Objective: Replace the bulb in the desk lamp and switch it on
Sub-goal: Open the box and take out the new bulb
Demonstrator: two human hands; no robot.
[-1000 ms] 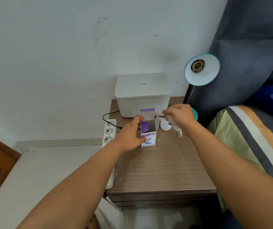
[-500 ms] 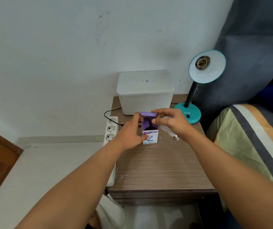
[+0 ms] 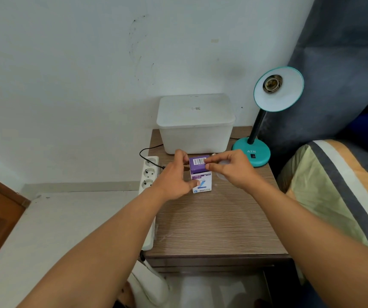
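Bulb box [image 3: 200,176], a small purple-and-white carton, stands upright on the wooden bedside table [image 3: 218,227], just in front of the white lidded plastic bin [image 3: 196,123] that sits at the back against the wall. Its purple top flap [image 3: 198,163], with a barcode on it, is folded over the opening. Both bare hands are on it: the left hand [image 3: 176,178] wraps the carton from the left, thumb across the printed front face and fingers reaching up to the top edge, while the right hand [image 3: 229,170] pinches the right end of the flap between thumb and forefinger. Something pale and rounded shows under the right palm, most likely a bulb [image 3: 222,172], but I cannot tell whether that hand grips it or merely covers it. A little metal tip shows just behind the carton, close to the bin. Off to the right, at the back corner of the table, stands the teal desk lamp [image 3: 254,152], its round base flat on the wood with a small black switch on top, its dark neck rising to a tilted shade [image 3: 278,90] whose socket is bare, no bulb in it. A white power strip [image 3: 148,174] runs along the table's left edge with a black cord plugged in. A striped bed cover [image 3: 334,185] lies to the right.
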